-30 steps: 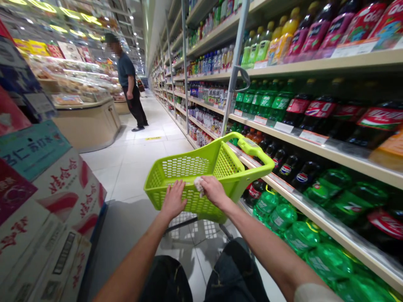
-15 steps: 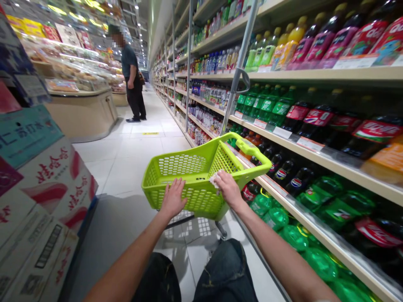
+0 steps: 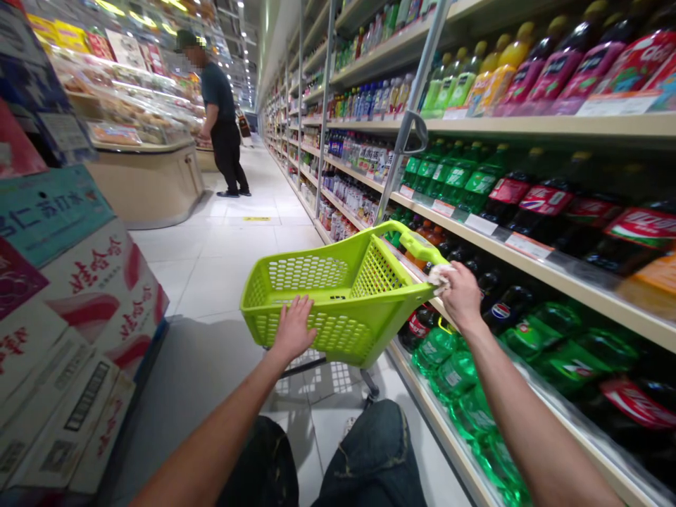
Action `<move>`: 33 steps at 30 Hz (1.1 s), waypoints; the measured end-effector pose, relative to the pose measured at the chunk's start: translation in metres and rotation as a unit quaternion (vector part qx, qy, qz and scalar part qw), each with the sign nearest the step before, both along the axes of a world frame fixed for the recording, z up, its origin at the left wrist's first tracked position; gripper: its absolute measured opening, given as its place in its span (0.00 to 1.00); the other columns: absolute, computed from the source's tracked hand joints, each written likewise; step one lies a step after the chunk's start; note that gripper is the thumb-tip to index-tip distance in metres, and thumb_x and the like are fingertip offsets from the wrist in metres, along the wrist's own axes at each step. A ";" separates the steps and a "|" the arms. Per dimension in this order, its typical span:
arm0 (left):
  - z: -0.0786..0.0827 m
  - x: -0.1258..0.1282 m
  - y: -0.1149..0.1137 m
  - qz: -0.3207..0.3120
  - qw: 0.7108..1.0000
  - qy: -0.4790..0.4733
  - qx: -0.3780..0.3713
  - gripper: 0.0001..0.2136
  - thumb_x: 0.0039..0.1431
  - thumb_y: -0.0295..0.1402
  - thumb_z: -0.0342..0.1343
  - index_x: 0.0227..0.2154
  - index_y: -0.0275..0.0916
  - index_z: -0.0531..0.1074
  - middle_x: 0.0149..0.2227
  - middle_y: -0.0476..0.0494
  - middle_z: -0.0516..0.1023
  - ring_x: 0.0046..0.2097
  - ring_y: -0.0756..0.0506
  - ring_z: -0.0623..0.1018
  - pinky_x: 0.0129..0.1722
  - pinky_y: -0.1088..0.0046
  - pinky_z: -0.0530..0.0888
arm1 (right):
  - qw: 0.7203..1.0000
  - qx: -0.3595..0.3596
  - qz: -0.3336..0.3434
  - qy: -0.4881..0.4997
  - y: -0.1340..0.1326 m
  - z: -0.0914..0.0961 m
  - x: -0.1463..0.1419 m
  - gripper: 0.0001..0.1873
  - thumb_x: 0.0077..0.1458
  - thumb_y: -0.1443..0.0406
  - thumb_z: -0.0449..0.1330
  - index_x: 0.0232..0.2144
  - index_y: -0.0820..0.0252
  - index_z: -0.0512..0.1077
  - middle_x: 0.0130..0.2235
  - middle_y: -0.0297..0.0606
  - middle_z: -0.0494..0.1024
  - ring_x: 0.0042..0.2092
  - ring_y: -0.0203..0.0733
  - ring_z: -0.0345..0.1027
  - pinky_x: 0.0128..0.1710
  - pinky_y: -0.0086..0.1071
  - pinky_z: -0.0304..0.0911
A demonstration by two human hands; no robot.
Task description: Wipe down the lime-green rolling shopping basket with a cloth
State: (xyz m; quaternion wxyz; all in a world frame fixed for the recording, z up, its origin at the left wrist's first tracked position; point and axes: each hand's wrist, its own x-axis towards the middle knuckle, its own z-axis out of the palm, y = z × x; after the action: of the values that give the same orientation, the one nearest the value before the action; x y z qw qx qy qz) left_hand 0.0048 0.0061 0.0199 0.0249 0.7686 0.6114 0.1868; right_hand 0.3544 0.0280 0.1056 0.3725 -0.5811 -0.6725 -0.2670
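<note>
Fingers (image 3: pixel 296 307) of the left hand (image 3: pixel 293 329) lie spread flat on the near wall of the green basket (image 3: pixel 348 338), gripping nothing. Right hand (image 3: pixel 463 296) is closed on a white cloth (image 3: pixel 438 276), pressed at the right corner of the basket rim beside the handle (image 3: pixel 417 246). Risk: the basket stands on a wheeled frame; an uneven push may roll it into the bottles (image 3: pixel 454 366) on the lowest shelf

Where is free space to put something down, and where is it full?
The basket is bare inside, beside the left hand and the right hand with its cloth. The floor between boxes and shelves is open. Bottles crowd the shelves.
</note>
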 end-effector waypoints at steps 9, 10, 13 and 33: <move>0.002 -0.003 -0.001 -0.007 1.000 0.003 -0.011 0.28 0.46 0.29 0.48 0.54 0.35 0.55 0.60 0.40 0.55 0.61 0.41 0.51 0.58 0.54 0.50 | 0.988 -0.054 0.122 -0.084 -0.003 -0.007 0.020 0.15 0.51 0.69 0.50 0.41 0.59 0.70 0.50 0.43 0.68 0.53 0.45 0.59 0.51 0.43 0.58; 0.003 -0.003 -0.001 -0.006 1.000 0.002 -0.010 0.28 0.46 0.29 0.48 0.54 0.36 0.55 0.60 0.40 0.55 0.61 0.41 0.51 0.58 0.54 0.50 | 0.992 -0.032 0.106 -0.056 -0.005 -0.006 0.027 0.16 0.51 0.70 0.48 0.40 0.58 0.70 0.50 0.42 0.68 0.53 0.44 0.60 0.51 0.41 0.59; 0.003 0.000 -0.002 0.000 1.000 -0.004 -0.003 0.28 0.46 0.29 0.48 0.54 0.35 0.56 0.59 0.40 0.55 0.61 0.40 0.52 0.58 0.53 0.50 | 0.998 0.039 0.045 0.021 -0.012 -0.019 0.027 0.18 0.50 0.73 0.47 0.40 0.58 0.71 0.50 0.41 0.68 0.54 0.43 0.59 0.52 0.41 0.59; 0.003 0.000 0.000 0.000 1.000 -0.015 -0.016 0.29 0.45 0.29 0.48 0.54 0.33 0.56 0.59 0.40 0.55 0.61 0.40 0.51 0.58 0.53 0.49 | 0.992 0.004 0.108 0.069 -0.032 -0.121 -0.047 0.24 0.51 0.75 0.44 0.48 0.57 0.66 0.56 0.41 0.62 0.60 0.44 0.46 0.55 0.46 0.54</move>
State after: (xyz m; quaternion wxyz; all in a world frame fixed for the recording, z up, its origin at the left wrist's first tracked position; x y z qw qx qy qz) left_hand 0.0047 0.0062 0.0231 0.0462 0.7653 0.6138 0.1882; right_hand 0.3075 -0.0044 -0.0151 0.4469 -0.5205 -0.7032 -0.1869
